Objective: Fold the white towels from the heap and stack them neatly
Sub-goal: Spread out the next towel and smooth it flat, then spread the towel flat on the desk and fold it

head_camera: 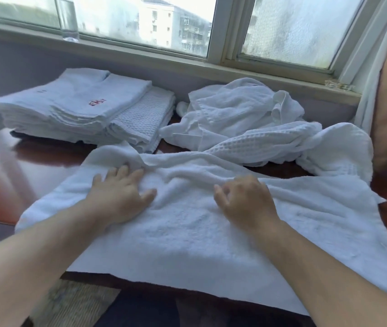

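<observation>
At the far left, a stack of folded white cotton towels (77, 107), one marked with red stitching, is seen on the dark reddish wooden table (46, 166). A clear drinking glass (67, 20) stands above it on the grey window sill (140, 55), well apart from the work.

The left hand (119, 197) is laid flat on a large white terry towel (187, 244), its fingers straight and spread, pressing the cloth down. This towel is spread across the near side of the table, its near edge hanging over and a rumpled ridge left along its far side.

The right hand (246, 201) rests on that ridge with curled fingers. Their tips are hidden in the pile, so it cannot be told whether cloth is pinched.

The step in hand is judged to be smoothing before the first fold. Next, the ridge would need flattening and two corners taking up so that one edge can be brought over to meet the other.

Behind and to the right, the heap of crumpled white towels (258, 119) touches the spread towel's far right part and may be caught up in the fold. A pale curtain (364, 109) hangs at the far right.
</observation>
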Demonstrator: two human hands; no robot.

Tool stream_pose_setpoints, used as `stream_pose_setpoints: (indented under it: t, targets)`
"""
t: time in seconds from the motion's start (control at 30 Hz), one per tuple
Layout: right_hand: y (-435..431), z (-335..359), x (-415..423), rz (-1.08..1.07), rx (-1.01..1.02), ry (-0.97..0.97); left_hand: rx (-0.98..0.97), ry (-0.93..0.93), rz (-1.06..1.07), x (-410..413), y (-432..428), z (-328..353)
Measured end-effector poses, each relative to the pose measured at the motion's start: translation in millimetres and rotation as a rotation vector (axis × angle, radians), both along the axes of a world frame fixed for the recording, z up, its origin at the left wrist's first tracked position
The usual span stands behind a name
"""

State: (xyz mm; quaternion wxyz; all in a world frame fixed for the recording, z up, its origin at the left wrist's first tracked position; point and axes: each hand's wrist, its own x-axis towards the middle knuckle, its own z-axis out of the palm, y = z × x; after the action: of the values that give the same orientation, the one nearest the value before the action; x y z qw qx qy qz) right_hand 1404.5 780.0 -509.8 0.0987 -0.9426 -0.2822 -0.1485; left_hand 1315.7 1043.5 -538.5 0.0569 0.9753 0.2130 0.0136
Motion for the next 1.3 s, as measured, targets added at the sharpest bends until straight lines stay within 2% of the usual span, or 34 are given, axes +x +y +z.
stream_pose_setpoints:
  t: [0.1, 0.17, 0.23, 0.4, 0.6, 1.03, 1.1, 1.17, 1.2, 1.27, 1.3]
  targets:
    - [22, -4, 1, 0.021, 0.050, 0.088, 0.046, 0.042, 0.090, -10, 2, 13]
    - [30, -9, 3, 0.014, -0.043, 0.200, 0.053, 0.021, 0.153, -7, 6, 22]
    - [33, -15, 8, 0.024, -0.130, 0.223, 0.063, -0.025, 0.131, -1, 11, 19]
    - [32, -10, 33, -0.071, -0.099, 0.264, -0.076, 0.064, 0.162, 14, 40, 0]
    - [41, -26, 54, -0.003, -0.172, 0.385, -0.089, 0.081, 0.227, 46, 62, -2]
    - [42, -18, 76, 0.067, -0.173, 0.347, -0.086, 0.046, 0.310, 40, 59, 0]
    - [30, -6, 79, 0.104, -0.115, 0.366, -0.023, 0.060, 0.330, 39, 50, 11]
    - [11, 5, 79, 0.084, -0.002, 0.354, 0.025, -0.036, 0.321, 42, 29, 23]
    - [-3, 9, 78, 0.043, 0.043, 0.327, 0.001, -0.152, 0.265, 46, 14, 26]
    - [-35, 11, 71, -0.077, 0.093, 0.249, -0.150, -0.439, 0.032, 54, -27, 30]
    - [-53, 8, 69, -0.145, 0.120, 0.207, -0.229, -0.520, -0.120, 59, -50, 30]
